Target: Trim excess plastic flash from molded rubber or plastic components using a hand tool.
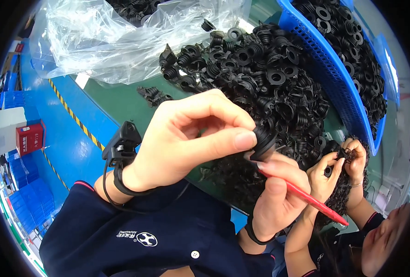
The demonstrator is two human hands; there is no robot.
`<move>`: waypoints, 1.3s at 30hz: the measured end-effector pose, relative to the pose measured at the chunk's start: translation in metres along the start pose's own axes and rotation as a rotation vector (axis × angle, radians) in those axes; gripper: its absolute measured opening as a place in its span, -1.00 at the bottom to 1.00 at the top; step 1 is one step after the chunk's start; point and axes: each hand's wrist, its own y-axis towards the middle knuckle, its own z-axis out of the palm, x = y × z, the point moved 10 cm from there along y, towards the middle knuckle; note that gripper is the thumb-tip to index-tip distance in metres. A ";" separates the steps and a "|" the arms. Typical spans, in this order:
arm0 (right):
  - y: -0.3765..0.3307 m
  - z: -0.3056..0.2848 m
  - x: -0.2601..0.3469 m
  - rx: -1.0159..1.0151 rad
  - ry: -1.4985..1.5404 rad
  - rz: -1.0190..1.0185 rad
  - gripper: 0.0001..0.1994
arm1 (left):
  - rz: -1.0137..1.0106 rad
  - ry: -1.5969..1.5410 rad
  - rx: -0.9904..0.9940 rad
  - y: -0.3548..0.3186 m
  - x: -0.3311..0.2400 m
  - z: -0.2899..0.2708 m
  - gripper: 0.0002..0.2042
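Observation:
Between the thumb and forefinger of my left hand (191, 134), a ribbed black rubber boot (263, 141) is pinched over the table. My right hand (281, 189) is closed around a slim red-handled tool (306, 197), whose handle slants down to the right. Its working tip lies against the lower edge of the boot and is mostly hidden by my fingers, so I cannot tell its kind. Behind both hands spreads a large heap of similar black rubber boots (279, 76), many with thin ragged flaps of rubber attached.
A blue perforated basket (327, 57) full of black rubber parts stands at the right. Clear plastic bags (103, 41) lie across the far left of the green table (104, 94). At right, a co-worker's hands (336, 166) handle a small black part. Blue floor (82, 161) lies left.

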 end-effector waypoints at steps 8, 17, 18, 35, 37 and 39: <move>-0.008 -0.055 0.008 -0.342 1.077 -0.111 -0.83 | 0.517 0.942 -0.021 -0.005 -0.029 0.014 -0.87; -0.022 -0.072 -0.007 -0.538 0.197 0.122 -0.73 | -0.423 -0.386 0.179 -0.020 0.020 0.023 -0.67; -0.023 -0.068 -0.013 -0.534 0.192 0.173 -0.70 | -0.462 -0.422 0.187 -0.021 0.019 0.026 -0.66; -0.006 -0.051 -0.024 -0.572 0.366 0.211 -0.65 | 0.347 0.719 0.158 -0.009 -0.025 0.025 -0.81; -0.007 -0.052 -0.022 -0.593 0.376 0.209 -0.65 | 0.612 0.831 0.117 -0.022 -0.039 0.034 -0.59; -0.005 -0.053 -0.022 -0.633 0.424 0.209 -0.66 | 0.436 0.844 0.112 -0.017 -0.025 0.037 -0.39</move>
